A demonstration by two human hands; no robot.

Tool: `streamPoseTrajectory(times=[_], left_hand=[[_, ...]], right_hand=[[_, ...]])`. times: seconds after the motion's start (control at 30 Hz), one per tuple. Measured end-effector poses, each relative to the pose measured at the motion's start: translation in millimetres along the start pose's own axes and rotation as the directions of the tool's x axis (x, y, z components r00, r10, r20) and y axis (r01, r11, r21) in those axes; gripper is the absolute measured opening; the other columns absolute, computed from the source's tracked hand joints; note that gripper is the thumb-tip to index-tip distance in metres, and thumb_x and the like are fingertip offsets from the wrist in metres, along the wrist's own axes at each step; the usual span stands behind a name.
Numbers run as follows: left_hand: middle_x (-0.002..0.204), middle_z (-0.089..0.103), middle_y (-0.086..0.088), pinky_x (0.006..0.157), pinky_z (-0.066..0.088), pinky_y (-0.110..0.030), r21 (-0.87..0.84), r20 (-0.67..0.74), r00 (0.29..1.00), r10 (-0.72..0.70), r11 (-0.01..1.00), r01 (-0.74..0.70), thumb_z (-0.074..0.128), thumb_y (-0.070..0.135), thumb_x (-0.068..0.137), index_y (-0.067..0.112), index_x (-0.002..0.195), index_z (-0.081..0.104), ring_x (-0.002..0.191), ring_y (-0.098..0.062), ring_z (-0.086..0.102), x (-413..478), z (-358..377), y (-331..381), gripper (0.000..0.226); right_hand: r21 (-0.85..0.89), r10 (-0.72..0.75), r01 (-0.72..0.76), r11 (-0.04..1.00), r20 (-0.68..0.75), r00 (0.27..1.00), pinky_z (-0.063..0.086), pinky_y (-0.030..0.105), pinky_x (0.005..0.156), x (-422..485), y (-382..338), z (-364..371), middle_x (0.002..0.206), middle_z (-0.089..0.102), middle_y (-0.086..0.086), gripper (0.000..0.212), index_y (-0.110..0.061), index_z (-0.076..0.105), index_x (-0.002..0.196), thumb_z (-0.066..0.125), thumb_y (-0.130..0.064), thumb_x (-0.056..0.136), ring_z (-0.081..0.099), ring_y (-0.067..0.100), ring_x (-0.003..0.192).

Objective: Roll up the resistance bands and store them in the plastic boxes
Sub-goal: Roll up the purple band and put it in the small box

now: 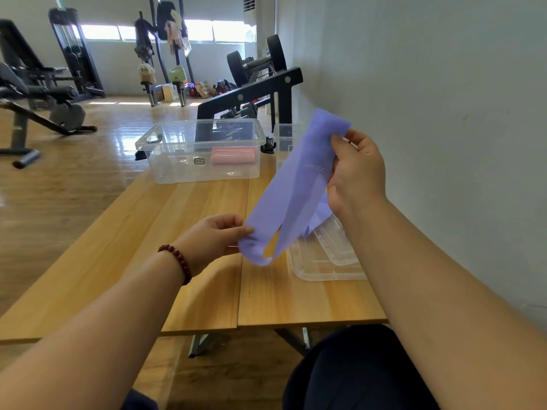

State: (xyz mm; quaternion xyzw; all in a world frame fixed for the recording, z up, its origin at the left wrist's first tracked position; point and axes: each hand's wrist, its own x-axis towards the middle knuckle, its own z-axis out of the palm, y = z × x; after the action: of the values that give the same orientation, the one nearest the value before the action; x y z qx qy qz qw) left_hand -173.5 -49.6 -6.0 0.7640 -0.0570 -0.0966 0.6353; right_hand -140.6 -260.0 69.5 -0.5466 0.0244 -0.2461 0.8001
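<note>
Above the wooden table (177,276), one purple resistance band (296,184) hung taut, its long axis slanting from near left up to far right. The left hand (213,236) pinched its lower end and the right hand (356,173) gripped its upper end. Clear lids (325,261) lay beneath. Farther back stood two clear plastic boxes: the left box (177,170) held one rolled pink band (233,155), and the purple band partly hid the right box (283,136). A dumbbell rack (254,90) stood beyond.

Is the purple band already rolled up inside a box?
No, the left hand and right hand hold the purple band unrolled above the table.
</note>
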Motion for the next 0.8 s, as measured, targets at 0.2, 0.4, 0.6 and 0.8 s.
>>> streamPoseTrajectory(times=[0.2,0.4,0.6,0.8], left_hand=[[0.074,0.067,-0.001,0.065,0.059,-0.031,-0.181,-0.087,0.988,-0.129,0.977,0.112,0.059,0.019,0.096,0.012,0.089,0.062,0.069,-0.015,0.068,-4,-6,-3,0.01],[0.071,0.065,0.0,0.053,0.054,-0.021,-0.302,-0.122,0.966,-0.228,0.935,0.183,0.063,0.016,0.093,0.012,0.093,0.067,0.054,-0.008,0.06,-8,-20,-9,0.005],[0.08,0.072,-0.004,0.055,0.055,-0.018,-0.336,-0.099,0.97,-0.221,0.925,0.176,0.058,-0.004,0.091,0.009,0.1,0.067,0.062,-0.011,0.063,-7,-27,-13,0.018],[0.088,0.069,-0.011,0.049,0.056,-0.023,-0.394,-0.149,0.945,-0.291,0.894,0.213,0.048,-0.007,0.096,0.011,0.095,0.061,0.059,-0.019,0.066,-3,-36,-14,0.022]], right_hand=[[-0.14,0.024,-0.037,0.989,-0.089,0.996,0.056,0.038,0.09,-1,25,-10,0.103,0.07,-0.001,0.019,-0.023,0.066,0.104,0.054,-0.012,0.093,0.067,0.019,0.099],[-0.137,0.121,-0.151,0.979,-0.204,0.971,0.057,0.05,0.081,1,50,-23,0.075,0.061,-0.003,0.013,-0.025,0.056,0.079,0.053,-0.02,0.091,0.058,0.018,0.067],[-0.161,0.14,-0.192,0.968,-0.29,0.947,0.056,0.054,0.087,8,61,-27,0.082,0.063,-0.001,0.016,-0.026,0.055,0.078,0.049,-0.019,0.091,0.062,0.023,0.077],[-0.145,0.179,-0.237,0.961,-0.328,0.927,0.057,0.042,0.083,6,76,-28,0.088,0.061,-0.002,0.021,-0.028,0.053,0.081,0.048,-0.013,0.093,0.061,0.022,0.081]])
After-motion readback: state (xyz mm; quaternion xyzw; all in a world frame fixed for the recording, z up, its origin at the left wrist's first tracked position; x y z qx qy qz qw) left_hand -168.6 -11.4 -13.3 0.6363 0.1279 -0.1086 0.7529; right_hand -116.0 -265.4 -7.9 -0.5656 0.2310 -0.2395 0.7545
